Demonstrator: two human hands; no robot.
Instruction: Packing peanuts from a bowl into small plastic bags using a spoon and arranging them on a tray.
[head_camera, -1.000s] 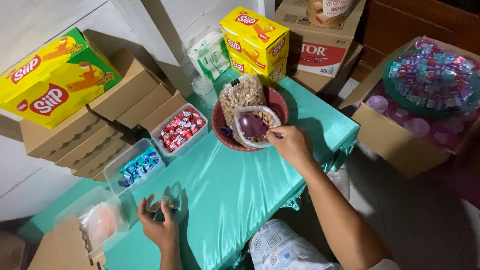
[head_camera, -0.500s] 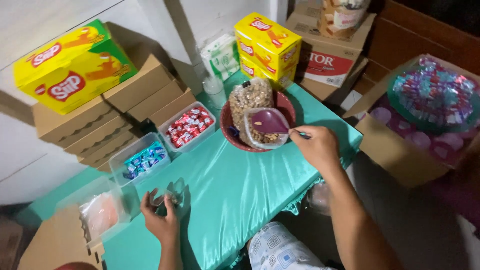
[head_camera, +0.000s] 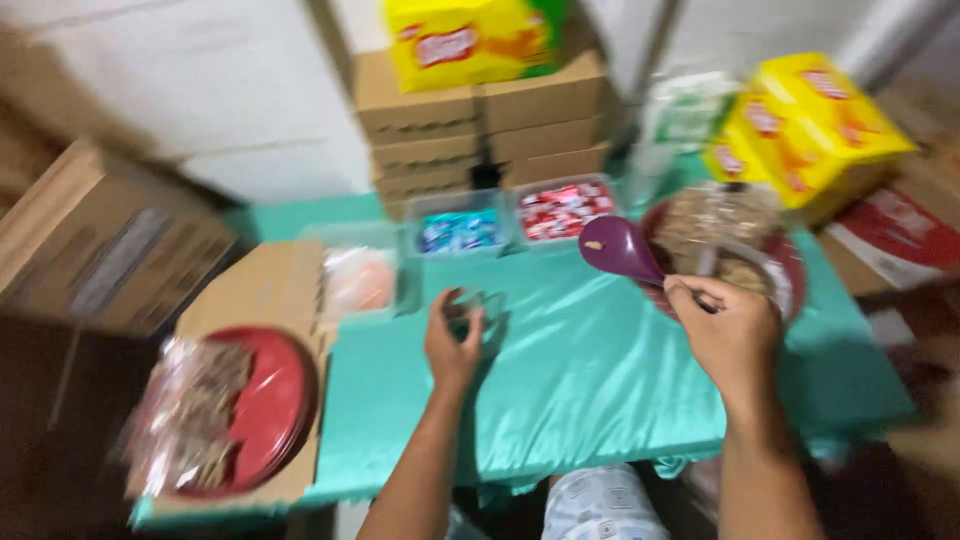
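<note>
Pic is pretty motion-blurred btw. Right hand (head_camera: 735, 330) sits right of centre, fingers clamped on the handle of a purple scoop (head_camera: 620, 250); the scoop's bowl points up-left from the fist and hangs over the teal tablecloth (head_camera: 590, 380), just left of the red bowl (head_camera: 785, 270) at the right edge of the table. That bowl has brownish snack stuff in it, too blurry to say more.

Left hand (head_camera: 452, 345) is around the middle of the frame, fingers curled round a small clear plastic cup (head_camera: 470, 315) resting on the cloth. Hands are well apart from each other.

Along the back of the table, upper centre: a clear tub w/ blue-wrapped candies (head_camera: 460, 230), next to it a tub w/ red-wrapped candies (head_camera: 562, 208), and left of those a tub w/ smth pale pink (head_camera: 358, 282).

Behind them a stack of brown cartons (head_camera: 480, 125) w/ a yellow box (head_camera: 470, 40) on top. More yellow boxes (head_camera: 800, 125) upper right. Lower left: a red plate (head_camera: 265, 405) w/ a bagged snack, on cardboard.
</note>
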